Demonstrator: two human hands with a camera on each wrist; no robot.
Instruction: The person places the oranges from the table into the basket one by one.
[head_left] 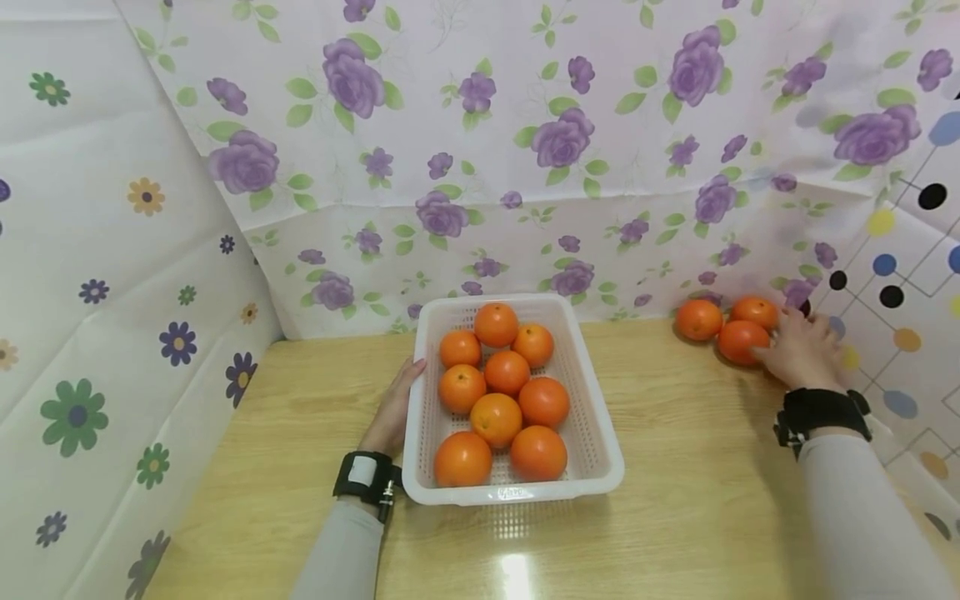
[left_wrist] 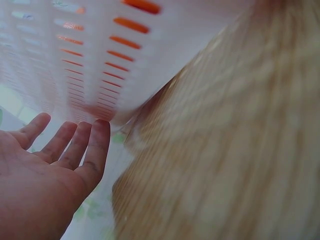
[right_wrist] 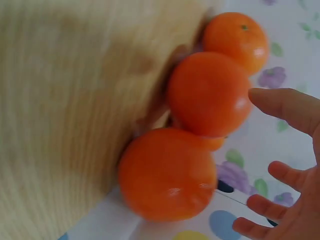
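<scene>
Right up front, two pale sleeves (head_left: 862, 517) reach in over the wooden table (head_left: 675, 500), black wristbands (head_left: 823, 414) at their ends. Next comes the left hand (head_left: 388, 417), palm facing the white basket (head_left: 480, 495), fingers apart and only gently bent, tips up at its slotted left wall, gripping nothing! Inside the basket sit nine oranges (head_left: 496, 419), two at the near end, the rest bunched behind them.

Farther out, over to the right, here's the right hand (head_left: 806, 348): thumb well away from the spread, loosely bent fingers, nothing in its grasp. And look at that thumb, its tip right at the edge of the nearest loose orange (head_left: 742, 342); whether they touch, I can't tell. A fourth orange (right_wrist: 167, 174) shows in the right wrist view, below the fingers' side of that one, with a gap to the fingertips. The left orange (head_left: 699, 319) and the back orange (head_left: 754, 312) crowd in close, up by the flowered wall covering (head_left: 562, 208).
</scene>
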